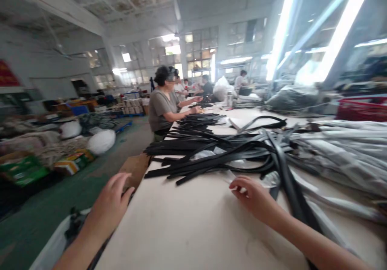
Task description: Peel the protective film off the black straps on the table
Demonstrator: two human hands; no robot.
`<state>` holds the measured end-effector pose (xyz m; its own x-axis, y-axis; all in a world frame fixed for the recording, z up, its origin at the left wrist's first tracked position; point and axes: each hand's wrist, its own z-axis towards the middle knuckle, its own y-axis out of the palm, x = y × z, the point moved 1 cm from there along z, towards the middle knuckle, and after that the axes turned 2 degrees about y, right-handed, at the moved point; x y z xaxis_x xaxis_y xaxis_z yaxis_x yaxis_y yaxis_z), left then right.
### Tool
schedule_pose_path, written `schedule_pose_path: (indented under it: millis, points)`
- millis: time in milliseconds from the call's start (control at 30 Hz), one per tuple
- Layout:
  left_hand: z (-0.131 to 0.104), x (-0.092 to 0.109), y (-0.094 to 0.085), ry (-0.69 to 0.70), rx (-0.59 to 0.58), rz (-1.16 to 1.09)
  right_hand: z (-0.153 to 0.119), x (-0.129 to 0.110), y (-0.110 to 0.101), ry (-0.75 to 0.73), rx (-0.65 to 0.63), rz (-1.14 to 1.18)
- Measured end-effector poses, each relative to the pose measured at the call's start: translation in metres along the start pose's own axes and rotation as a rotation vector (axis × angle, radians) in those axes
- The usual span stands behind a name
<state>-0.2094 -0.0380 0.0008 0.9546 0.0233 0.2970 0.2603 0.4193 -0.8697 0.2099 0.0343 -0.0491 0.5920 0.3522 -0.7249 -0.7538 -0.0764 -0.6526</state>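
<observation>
My left hand [113,195] hovers at the left edge of the white table [181,217], thumb apart from loosely bent fingers, with nothing visible in it. Over the table to the right is my right hand [250,195]. Its fingers are half curled with a gap inside, and I see nothing held there. Just beyond its fingertips lies a bit of clear plastic film [230,176]. A pile of long flat black strips [208,163] spreads across the table ahead of both hands. Some longer black strips [292,189] bend down past my right forearm.
White wrapped bundles [338,161] cover the table's right side, with a red crate [363,109] behind. A co-worker in a grey shirt [161,109] stands at the left side farther along. A cardboard box [136,169] sits below the left edge; sacks [101,141] lie on the floor.
</observation>
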Motion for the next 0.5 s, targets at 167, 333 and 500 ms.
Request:
schedule_pose_path:
  millis: [167, 333, 500]
  points:
    - [0.008, 0.158, 0.055, 0.382, -0.351, -0.112, 0.011, 0.017, -0.022, 0.045, 0.059, -0.342]
    - [0.026, 0.247, 0.093, 0.466, -0.452, -0.443, 0.01, 0.015, -0.033, 0.029, 0.021, -0.338]
    - [0.034, 0.264, 0.107, 0.515, -0.54, -0.598, -0.001, -0.023, -0.049, -0.311, 0.137, 0.098]
